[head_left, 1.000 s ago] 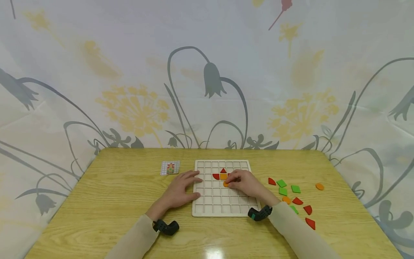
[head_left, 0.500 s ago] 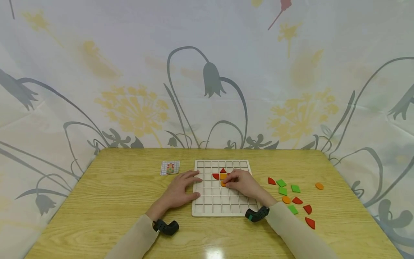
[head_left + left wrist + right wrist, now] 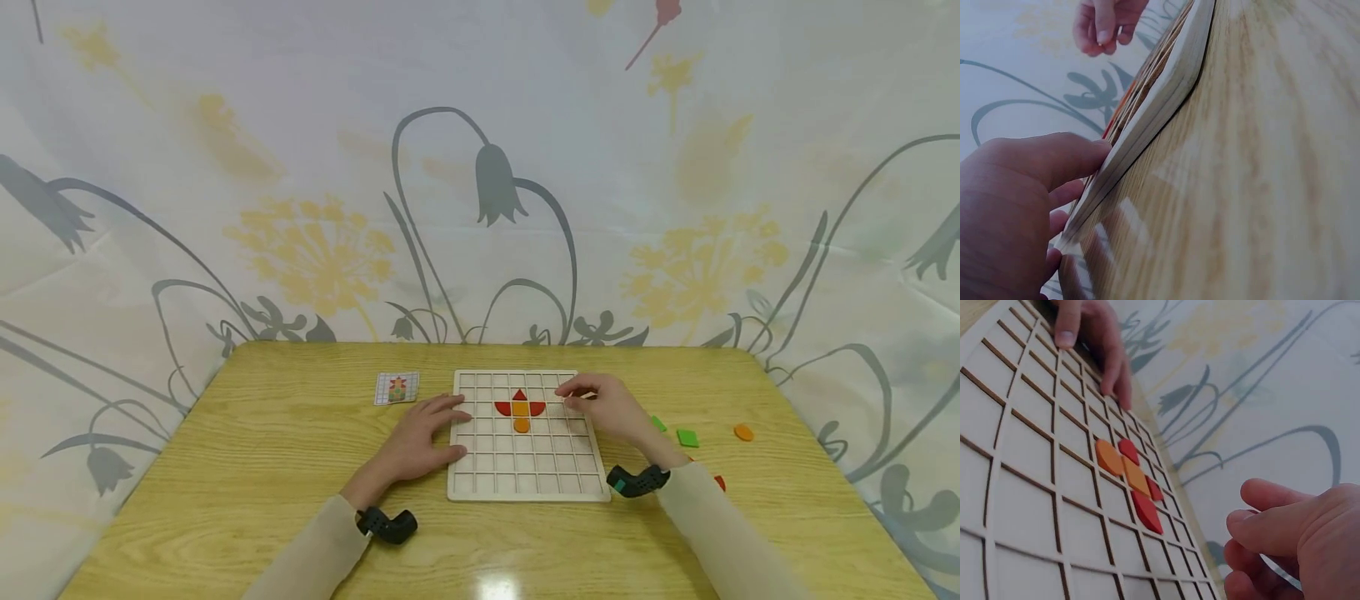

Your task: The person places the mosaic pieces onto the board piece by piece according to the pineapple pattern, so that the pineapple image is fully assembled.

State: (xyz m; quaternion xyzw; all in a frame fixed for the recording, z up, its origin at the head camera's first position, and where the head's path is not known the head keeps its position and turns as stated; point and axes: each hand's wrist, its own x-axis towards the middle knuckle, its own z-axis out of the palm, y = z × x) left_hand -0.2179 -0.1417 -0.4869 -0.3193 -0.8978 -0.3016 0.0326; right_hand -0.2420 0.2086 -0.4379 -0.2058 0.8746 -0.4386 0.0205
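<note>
Head view: left hand (image 3: pixel 418 440), fingers extended, touches white gridded board (image 3: pixel 483 463); right hand (image 3: pixel 611 410) hovers far right, loosely curled, empty.

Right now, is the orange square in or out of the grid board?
In. The orange square fills one cell of the grid board, between two red quarter-circles.

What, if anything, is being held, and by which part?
Nothing: the left hand touches the grid board at its left edge; the right hand is empty.
</note>
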